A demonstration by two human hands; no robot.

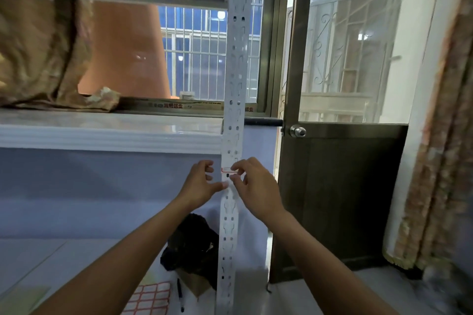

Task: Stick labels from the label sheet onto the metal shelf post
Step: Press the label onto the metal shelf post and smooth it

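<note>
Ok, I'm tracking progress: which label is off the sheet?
The red-edged label on the post, by the right hand; the rest sit on the sheet below.

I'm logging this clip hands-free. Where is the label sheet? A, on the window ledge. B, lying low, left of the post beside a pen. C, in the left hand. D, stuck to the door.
B: the label sheet lies low beside a pen, left of the metal shelf post; left hand and right hand are up at a label.
</note>
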